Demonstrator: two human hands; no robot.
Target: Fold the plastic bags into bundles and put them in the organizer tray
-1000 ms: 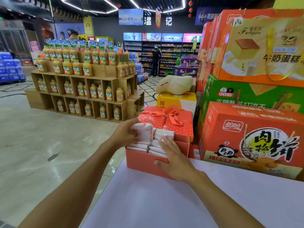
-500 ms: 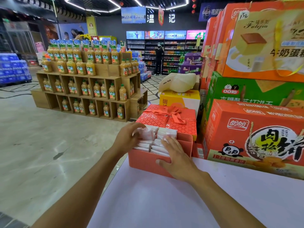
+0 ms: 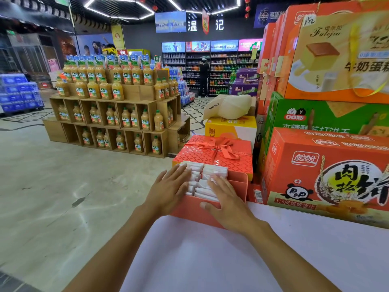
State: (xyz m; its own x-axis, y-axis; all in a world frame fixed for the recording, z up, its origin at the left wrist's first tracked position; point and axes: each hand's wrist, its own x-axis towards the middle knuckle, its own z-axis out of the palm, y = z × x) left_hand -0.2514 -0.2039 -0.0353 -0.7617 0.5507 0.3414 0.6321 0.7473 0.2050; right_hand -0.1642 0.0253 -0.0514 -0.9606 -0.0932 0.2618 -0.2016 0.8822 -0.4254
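A coral organizer tray [image 3: 239, 186] stands at the far left corner of the white table [image 3: 210, 260]. Two rows of folded white plastic-bag bundles [image 3: 205, 182] fill it. My left hand [image 3: 168, 189] lies flat with straight fingers on the left row and the tray's left side. My right hand [image 3: 228, 202] lies flat on the right row, its thumb against the tray's front wall. Neither hand holds anything.
A red gift box with a ribbon [image 3: 214, 152] sits right behind the tray. Stacked orange and green cartons [image 3: 328, 165] wall off the table's right side. Left of the table the floor drops away; a juice-bottle display [image 3: 111, 114] stands beyond.
My left hand held a folded bundle above the left row; the bundle now lies in the tray and the hand has flattened on top. My right hand stayed on the right row.
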